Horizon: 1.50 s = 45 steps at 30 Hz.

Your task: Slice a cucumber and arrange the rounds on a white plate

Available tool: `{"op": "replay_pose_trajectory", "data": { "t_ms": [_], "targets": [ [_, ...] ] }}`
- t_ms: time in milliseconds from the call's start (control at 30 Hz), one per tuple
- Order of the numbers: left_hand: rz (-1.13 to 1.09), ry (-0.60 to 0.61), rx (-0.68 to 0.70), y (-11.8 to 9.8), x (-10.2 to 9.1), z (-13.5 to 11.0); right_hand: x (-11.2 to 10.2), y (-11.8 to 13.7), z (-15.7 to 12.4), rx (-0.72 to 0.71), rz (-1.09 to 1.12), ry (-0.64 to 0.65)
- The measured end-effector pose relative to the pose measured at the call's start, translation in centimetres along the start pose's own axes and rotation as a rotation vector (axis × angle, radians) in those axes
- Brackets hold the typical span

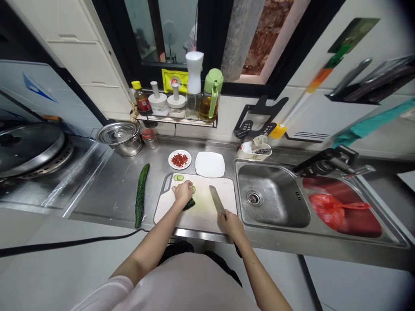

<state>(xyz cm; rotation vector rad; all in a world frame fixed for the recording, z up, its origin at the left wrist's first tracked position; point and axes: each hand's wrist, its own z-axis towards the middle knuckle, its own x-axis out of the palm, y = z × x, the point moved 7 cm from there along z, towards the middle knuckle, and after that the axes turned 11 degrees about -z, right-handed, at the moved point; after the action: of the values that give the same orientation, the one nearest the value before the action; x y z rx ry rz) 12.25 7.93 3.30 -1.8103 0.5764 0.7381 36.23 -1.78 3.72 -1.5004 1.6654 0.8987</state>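
Note:
On the white cutting board, my left hand has its fingers closed at a cucumber slice. A dark green piece of cucumber lies partly hidden beneath that hand. A few more cut slices rest near the board's upper left corner. My right hand grips the handle of a kitchen knife; its blade points away from me over the board's right half, apart from the cucumber. To the left of the board lies a whole cucumber on the steel counter.
Behind the board stand a small plate of chopped red pieces and a white square plate. A steel sink adjoins on the right, with a red plastic bag beyond. A lidded pot and a seasoning rack stand at the back.

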Motion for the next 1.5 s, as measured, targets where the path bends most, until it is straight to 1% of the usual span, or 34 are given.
{"op": "replay_pose_trajectory", "data": {
  "t_ms": [200,300,367,500,767,900,967,1033,1133,1300,1433,1500],
  "targets": [
    [-0.076,-0.160,-0.105,2.2,-3.1,2.4,-0.1,0.2,0.3,-0.003,-0.015,0.006],
    [-0.113,-0.219,-0.154,3.1,-4.0,3.2,-0.2,0.3,0.5,-0.006,-0.027,0.015],
    [-0.137,-0.238,-0.166,3.5,-4.1,3.6,-0.3,0.4,0.5,-0.009,-0.030,0.027],
    [-0.145,-0.237,-0.167,3.8,-3.9,4.3,-0.4,0.4,0.6,-0.007,-0.027,0.029],
    [-0.039,-0.238,-0.122,3.6,-3.5,5.5,0.0,0.0,1.3,0.005,-0.010,0.020],
    [0.008,-0.245,-0.049,3.3,-3.2,5.5,0.0,0.0,1.4,0.011,-0.010,0.025],
    [0.020,-0.267,-0.025,3.3,-3.2,5.4,0.0,0.0,1.4,0.013,-0.007,0.032],
    [0.019,-0.307,-0.034,3.5,-3.2,5.2,0.0,0.0,1.5,0.015,-0.004,0.037],
    [-0.005,-0.352,-0.082,4.0,-3.2,5.1,0.0,0.0,1.5,0.012,-0.002,0.041],
    [-0.056,-0.351,-0.111,4.0,-3.3,5.0,0.1,0.0,1.7,0.004,0.004,0.041],
    [-0.127,-0.417,-0.112,4.0,-4.0,3.8,0.1,0.2,2.0,-0.005,-0.003,0.031],
    [-0.192,-0.444,-0.060,3.9,-4.1,2.7,-0.1,0.4,2.0,-0.011,-0.011,0.031]
  ]
}}
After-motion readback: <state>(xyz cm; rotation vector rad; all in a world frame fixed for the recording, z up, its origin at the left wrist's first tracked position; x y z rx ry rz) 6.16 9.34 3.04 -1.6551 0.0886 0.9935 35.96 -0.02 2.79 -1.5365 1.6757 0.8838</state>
